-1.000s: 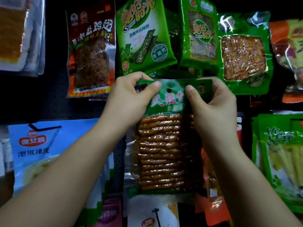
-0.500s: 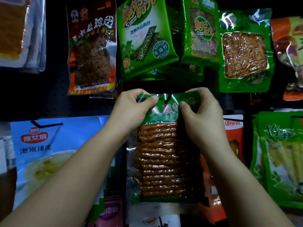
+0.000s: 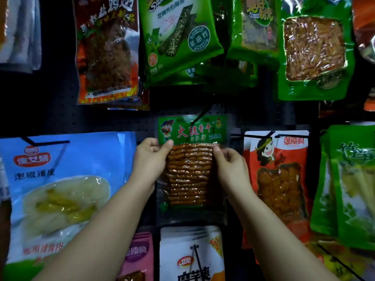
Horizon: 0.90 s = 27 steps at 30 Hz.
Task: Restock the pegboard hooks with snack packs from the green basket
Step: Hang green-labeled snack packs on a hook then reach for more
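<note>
Nearest the camera, two bare forearms reach up and forward from the bottom edge. The left hand (image 3: 151,157) pinches the left edge of the snack pack (image 3: 190,159), thumb on the front just under its green header and fingers curled behind. The right hand (image 3: 229,167) holds the right edge in the same way, its thumb pressed on the clear window. That window shows a stack of thin orange-brown sticks, laid crosswise; the header above carries red characters and a cartoon figure.

The pack hangs flat against the black pegboard (image 3: 50,110), with a black hook (image 3: 199,116) running through the top of its header. Half a second earlier the hands gripped the header's top corners and the pack sat nearer the camera; now both hands have slid down to the window's upper corners, the header is uncovered, and the pack sits further back on the hook.

Below it hangs a white pack (image 3: 190,254) and a pink pack (image 3: 138,254). To the left is a large blue pack (image 3: 60,179) with pale yellow-green pieces in its window, to the right a red pack (image 3: 278,179) with brown chunks. Further up hang a dark red pack (image 3: 105,49), green seaweed packs (image 3: 178,37) and a green pack of brown strips (image 3: 314,47).
</note>
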Motion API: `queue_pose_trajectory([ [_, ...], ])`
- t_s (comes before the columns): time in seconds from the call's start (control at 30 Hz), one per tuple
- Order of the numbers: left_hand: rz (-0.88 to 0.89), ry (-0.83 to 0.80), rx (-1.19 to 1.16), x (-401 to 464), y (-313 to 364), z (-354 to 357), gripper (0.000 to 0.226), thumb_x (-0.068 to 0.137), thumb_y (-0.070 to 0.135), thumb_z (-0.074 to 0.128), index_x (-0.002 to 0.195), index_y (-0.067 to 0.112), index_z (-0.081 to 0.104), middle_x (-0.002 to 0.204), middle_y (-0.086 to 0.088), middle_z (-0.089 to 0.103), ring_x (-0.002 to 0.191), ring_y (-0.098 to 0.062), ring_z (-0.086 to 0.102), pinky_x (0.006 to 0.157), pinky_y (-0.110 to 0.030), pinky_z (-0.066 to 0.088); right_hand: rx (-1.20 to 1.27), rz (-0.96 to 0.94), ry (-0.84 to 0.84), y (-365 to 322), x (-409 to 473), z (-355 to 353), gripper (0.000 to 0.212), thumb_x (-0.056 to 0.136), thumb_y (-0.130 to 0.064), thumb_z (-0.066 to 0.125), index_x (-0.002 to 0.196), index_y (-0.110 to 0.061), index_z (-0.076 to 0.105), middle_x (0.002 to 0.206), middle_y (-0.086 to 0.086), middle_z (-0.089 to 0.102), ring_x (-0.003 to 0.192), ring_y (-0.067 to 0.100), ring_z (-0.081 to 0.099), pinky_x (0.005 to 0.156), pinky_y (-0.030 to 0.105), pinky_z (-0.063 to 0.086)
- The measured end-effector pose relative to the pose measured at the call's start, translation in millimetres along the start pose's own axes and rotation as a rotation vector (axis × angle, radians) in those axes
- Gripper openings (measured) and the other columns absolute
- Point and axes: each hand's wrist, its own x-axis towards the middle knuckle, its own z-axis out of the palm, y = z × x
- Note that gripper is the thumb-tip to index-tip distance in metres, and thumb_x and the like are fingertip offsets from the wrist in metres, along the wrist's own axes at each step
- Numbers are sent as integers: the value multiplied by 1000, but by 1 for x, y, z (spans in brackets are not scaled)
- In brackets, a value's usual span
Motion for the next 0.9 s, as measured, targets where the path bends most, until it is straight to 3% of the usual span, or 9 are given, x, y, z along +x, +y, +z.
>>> queue_pose_trajectory([
  [0.13,-45,27,40,18,-6,4,24,87,26,66,100,10,55,96,-10,68,89,-23,65,82,-37,54,-66,43,-11,8,17,18,32,96,-40,47,98,-12,63,100,8,68,98,26,62,89,43,50],
  [0.33,-97,105,101,37,-20,11,22,84,30,69,86,13,55,101,-17,67,96,-33,64,88,-49,52,-167,126,-10,21,36,38,35,94,-49,45,92,-16,57,102,9,66,96,28,61,81,38,49],
  [0.43,-104,140,105,39,-28,15,24,83,34,69,76,18,53,100,-17,68,96,-33,65,87,-48,53,-165,124,5,26,43,42,35,94,-49,46,87,-16,52,90,4,61,83,24,58,66,30,41],
  [0.53,-120,154,39,30,-40,16,25,81,36,71,79,19,53,98,-13,69,88,-26,66,77,-37,55,-138,105,-14,34,41,39,36,94,-50,46,77,-18,45,72,-7,47,66,10,47,52,25,28],
  [0.63,-141,171,-37,11,-57,12,24,81,32,72,84,18,53,91,-7,68,81,-19,64,68,-29,51,-40,109,-64,53,29,37,32,93,-50,49,91,-17,47,80,-7,49,76,11,47,63,26,32],
  [0.73,-132,179,-30,-12,-75,8,21,81,29,72,87,20,54,88,-2,64,77,-12,62,63,-21,46,78,42,-29,73,8,35,26,90,-43,58,91,-18,53,77,-11,55,69,3,52,57,21,36],
  [0.83,-123,166,10,-30,-90,8,20,81,25,72,89,23,54,90,0,63,81,-10,61,68,-21,47,94,-8,-9,92,-13,37,19,88,-34,64,99,-22,54,83,-16,58,76,-4,54,60,11,37],
  [0.9,-138,178,56,-38,-100,7,21,81,22,72,91,23,53,90,2,62,82,-10,61,72,-24,48,75,22,-12,102,-22,38,29,87,-34,65,110,-21,53,88,-15,57,79,-3,53,60,8,34],
])
